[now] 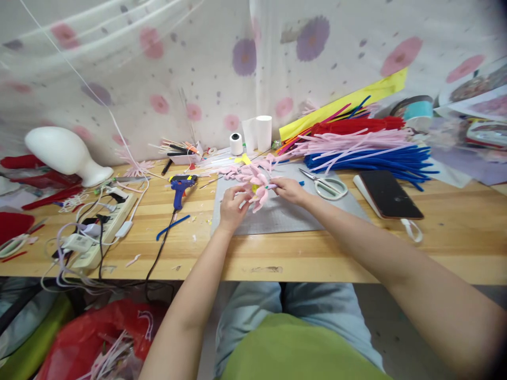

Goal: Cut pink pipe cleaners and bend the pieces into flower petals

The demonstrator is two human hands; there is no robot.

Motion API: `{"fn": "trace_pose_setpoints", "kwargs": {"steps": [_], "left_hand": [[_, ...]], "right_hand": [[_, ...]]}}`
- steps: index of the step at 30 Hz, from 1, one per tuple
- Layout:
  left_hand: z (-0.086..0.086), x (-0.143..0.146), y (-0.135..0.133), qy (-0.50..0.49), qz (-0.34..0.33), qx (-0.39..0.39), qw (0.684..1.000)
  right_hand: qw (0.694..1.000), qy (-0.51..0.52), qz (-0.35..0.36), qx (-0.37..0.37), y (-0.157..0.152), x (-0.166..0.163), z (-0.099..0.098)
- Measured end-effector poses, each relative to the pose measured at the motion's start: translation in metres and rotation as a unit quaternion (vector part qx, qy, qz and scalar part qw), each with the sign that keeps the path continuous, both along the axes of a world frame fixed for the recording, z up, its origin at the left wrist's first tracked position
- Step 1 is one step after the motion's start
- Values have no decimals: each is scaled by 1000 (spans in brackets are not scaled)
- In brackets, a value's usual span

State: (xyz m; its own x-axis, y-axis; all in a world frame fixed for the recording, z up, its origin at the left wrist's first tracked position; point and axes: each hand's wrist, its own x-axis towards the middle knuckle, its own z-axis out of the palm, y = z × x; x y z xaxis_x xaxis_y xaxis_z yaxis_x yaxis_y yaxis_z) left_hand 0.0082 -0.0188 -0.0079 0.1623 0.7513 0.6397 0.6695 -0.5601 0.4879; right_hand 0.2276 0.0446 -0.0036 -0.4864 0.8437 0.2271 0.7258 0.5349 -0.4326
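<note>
A pink flower of fuzzy pipe cleaners (pixel 261 199), yellow at its centre, is held between my hands over the grey cutting mat (pixel 273 226). My left hand (pixel 233 209) pinches petals on its left side, the fingertips partly hidden. From the right, my right hand (pixel 291 190) is closed around the flower's stem end. Just behind the flower lie more pink fuzzy petal pieces (pixel 232 172) and a yellow piece (pixel 242 159). Scissors (pixel 330 188) with pale handles rest to the right of my right hand.
A blue glue gun (pixel 182 190) and a power strip (pixel 106 232) with tangled cables stand left. Blue pipe cleaners (pixel 372 161) and pink ones (pixel 352 142) are piled back right. A phone (pixel 390 194) lies right; a white foam head (pixel 63 153) stands far left.
</note>
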Motion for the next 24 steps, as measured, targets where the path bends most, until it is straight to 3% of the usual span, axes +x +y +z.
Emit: {"fn": "trace_pose_setpoints", "kwargs": {"steps": [6,10,12,15,20,22,24], "left_hand": [[0,7,3,-115,12,-42,992],[-2,0,11,-194,12,-121,973],[-3,-6,13,-269,22,-179,946],[-4,-9,13,-379,25,-286,879],[-2,16,10,-480,-35,-413,773],[0,31,12,-479,-43,-424,768],[3,45,15,-455,-40,-421,783]], "right_hand": [[1000,2,-7,0,2,0,-4],[999,-7,-32,1,7,-2,-7],[999,2,-42,-3,9,-4,-7],[997,29,-67,-32,10,-10,-3],[986,85,-102,-104,11,-30,10],[975,144,-89,-143,11,-39,18],[948,244,-55,-197,12,-48,29]]}}
